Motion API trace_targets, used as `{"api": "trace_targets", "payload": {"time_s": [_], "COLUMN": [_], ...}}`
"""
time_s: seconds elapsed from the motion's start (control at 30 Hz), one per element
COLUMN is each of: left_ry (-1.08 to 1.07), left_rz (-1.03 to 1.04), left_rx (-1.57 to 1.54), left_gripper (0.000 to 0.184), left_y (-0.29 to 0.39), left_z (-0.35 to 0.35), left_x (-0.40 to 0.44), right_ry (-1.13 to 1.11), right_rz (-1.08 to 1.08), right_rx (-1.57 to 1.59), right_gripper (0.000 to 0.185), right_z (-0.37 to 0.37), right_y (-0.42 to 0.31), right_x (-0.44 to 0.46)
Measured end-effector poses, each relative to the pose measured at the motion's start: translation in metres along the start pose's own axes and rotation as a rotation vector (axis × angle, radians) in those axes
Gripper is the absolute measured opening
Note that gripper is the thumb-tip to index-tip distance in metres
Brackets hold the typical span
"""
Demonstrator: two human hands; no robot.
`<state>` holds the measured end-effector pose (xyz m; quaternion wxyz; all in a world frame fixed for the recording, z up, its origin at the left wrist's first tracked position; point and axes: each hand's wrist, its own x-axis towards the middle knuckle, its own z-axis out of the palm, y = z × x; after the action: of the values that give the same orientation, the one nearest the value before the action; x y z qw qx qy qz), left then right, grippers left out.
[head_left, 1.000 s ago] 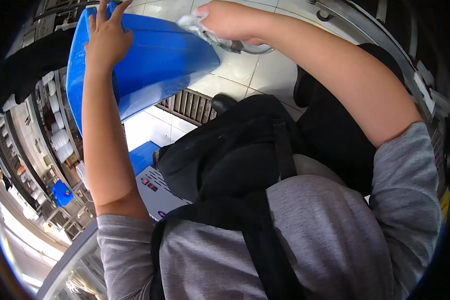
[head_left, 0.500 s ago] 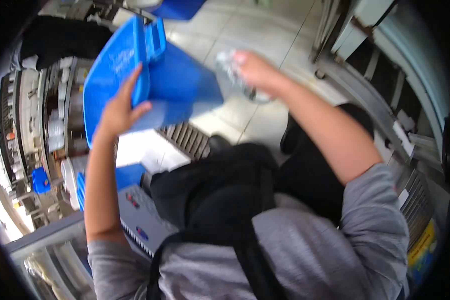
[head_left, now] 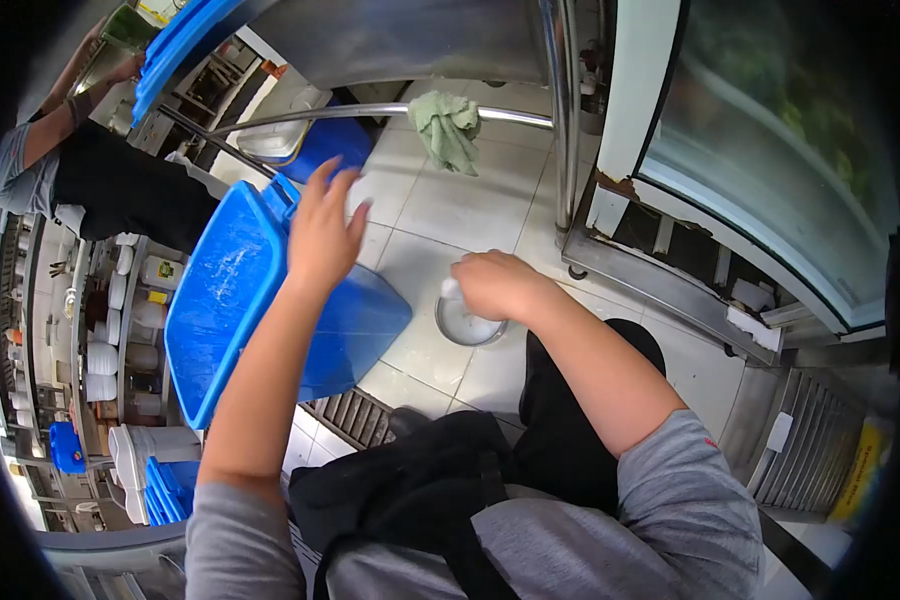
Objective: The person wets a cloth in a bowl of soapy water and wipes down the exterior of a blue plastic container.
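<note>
A large blue plastic bin (head_left: 345, 335) stands to my left on the tiled floor, with whitish wet streaks on its broad upper face (head_left: 225, 300). My left hand (head_left: 322, 228) is raised in front of its rim, fingers spread and holding nothing; any contact with the bin cannot be made out. Low on my right, my right hand (head_left: 500, 288) is closed on a small, whitish, foamy scrubber (head_left: 450, 288), mostly hidden by the fingers. Just beneath is a round metal bowl (head_left: 470, 328) on the floor, with cloudy liquid in it.
A green cloth (head_left: 445, 130) hangs over a metal rail (head_left: 515, 117) ahead. Right stands a glass-door fridge (head_left: 770, 150). Left are shelves of containers (head_left: 120, 320) and a co-worker in a black apron (head_left: 120, 190). A floor grate (head_left: 350, 415) lies near my feet.
My right hand has moved down to the bowl with the scrubber. My left hand has lifted from the bin's rim and shifted right. The view has tilted up, showing the rail and fridge.
</note>
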<state>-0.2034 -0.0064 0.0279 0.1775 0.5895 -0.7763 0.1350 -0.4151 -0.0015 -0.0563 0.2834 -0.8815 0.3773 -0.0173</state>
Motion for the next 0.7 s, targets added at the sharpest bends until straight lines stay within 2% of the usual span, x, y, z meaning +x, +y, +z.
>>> {"api": "trace_targets", "payload": {"time_s": [0.03, 0.1, 0.13, 0.17, 0.2, 0.23, 0.3, 0.4, 0.5, 0.53, 0.57, 0.6, 0.63, 0.67, 0.7], "left_ry": [0.039, -0.062, -0.138, -0.069, 0.036, 0.032, -0.111, 0.029, -0.100, -0.054, 0.235, 0.213, 0.332, 0.276, 0.181], "left_rz": [0.080, 0.070, 0.011, 0.066, 0.062, 0.060, -0.055, 0.052, -0.079, -0.145, -0.068, -0.153, -0.119, -0.228, -0.379], "left_rx": [-0.052, -0.174, -0.072, 0.075, 0.218, 0.205, -0.003, -0.052, -0.065, -0.235, -0.324, -0.452, -0.363, -0.471, -0.792], "left_gripper": [0.036, 0.046, 0.055, 0.065, 0.066, 0.066, 0.047, 0.016, 0.019, 0.023, 0.011, 0.012, 0.012, 0.013, 0.023], "left_y": [0.000, 0.015, 0.028, 0.030, 0.032, 0.031, 0.024, 0.005, 0.003, 0.003, 0.005, 0.011, 0.008, 0.006, -0.025], "left_z": [0.028, 0.070, 0.082, 0.104, 0.122, 0.132, 0.145, 0.146, 0.128, 0.117, 0.112, 0.089, 0.074, 0.052, 0.044], "left_x": [0.022, 0.063, 0.076, 0.091, 0.101, 0.114, 0.133, 0.150, 0.148, 0.141, 0.131, 0.123, 0.113, 0.102, 0.092], "right_ry": [-0.017, -0.126, -0.159, -0.164, -0.158, -0.168, -0.247, -0.243, -0.228, -0.251, -0.268, -0.262, -0.253, -0.193, -0.133], "right_rz": [0.000, 0.106, 0.110, 0.072, 0.036, 0.047, 0.000, -0.009, -0.028, 0.016, 0.059, 0.121, 0.186, 0.239, 0.295], "right_rx": [0.003, -0.109, -0.097, -0.087, -0.084, -0.085, -0.062, -0.058, -0.063, -0.060, -0.061, -0.072, -0.081, -0.092, -0.102], "right_gripper": [0.025, 0.024, 0.024, 0.025, 0.026, 0.026, 0.026, 0.023, 0.021, 0.021, 0.021, 0.021, 0.021, 0.023, 0.026], "right_z": [0.000, 0.003, 0.014, 0.024, 0.028, 0.026, 0.026, 0.038, 0.044, 0.041, 0.037, 0.037, 0.040, 0.048, 0.058], "right_y": [0.002, 0.001, 0.002, 0.004, 0.008, 0.008, 0.006, 0.012, 0.022, 0.027, 0.034, 0.043, 0.055, 0.069, 0.084], "right_x": [-0.001, -0.005, -0.004, -0.002, 0.001, 0.001, -0.002, 0.009, 0.020, 0.022, 0.025, 0.027, 0.029, 0.030, 0.030]}}
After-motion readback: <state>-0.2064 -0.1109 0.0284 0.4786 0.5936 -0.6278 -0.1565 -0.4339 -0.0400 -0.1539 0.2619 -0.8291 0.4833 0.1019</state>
